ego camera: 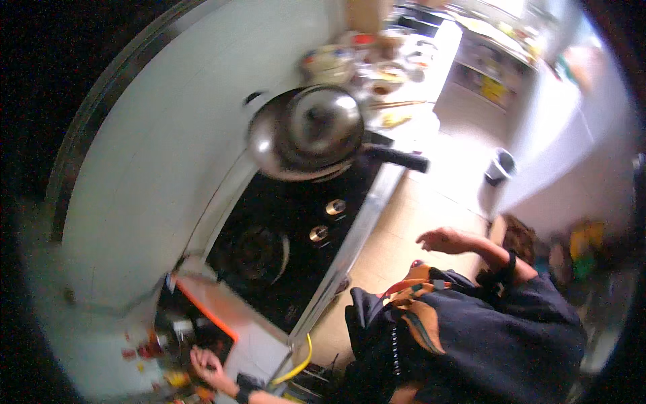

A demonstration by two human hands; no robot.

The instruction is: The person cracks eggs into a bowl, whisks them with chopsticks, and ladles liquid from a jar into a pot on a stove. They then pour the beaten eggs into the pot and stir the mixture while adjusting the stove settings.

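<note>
At the lower left, my left hand (207, 364) reaches over the counter corner beside a dark, orange-edged surface (194, 323); its fingers look apart, with nothing visible in them, though blurred. My right hand (444, 240) hangs above the floor in front of my dark shirt, fingers loosely bent, holding nothing. Between the hands lies a black glass gas stove (303, 212) with two metal knobs. A steel wok (272, 136) with a domed lid (323, 116) stands on its far burner, its black handle (398, 157) pointing over the front edge. The nearer burner (257, 252) carries no pan.
Past the wok, the counter holds bowls, jars, chopsticks (396, 104) and a plate of yellow food (396, 120). Blurred bottles and jars (174, 379) stand by my left hand. A yellow hose (303, 361) curves below the counter. A bin (499, 166) stands on the floor.
</note>
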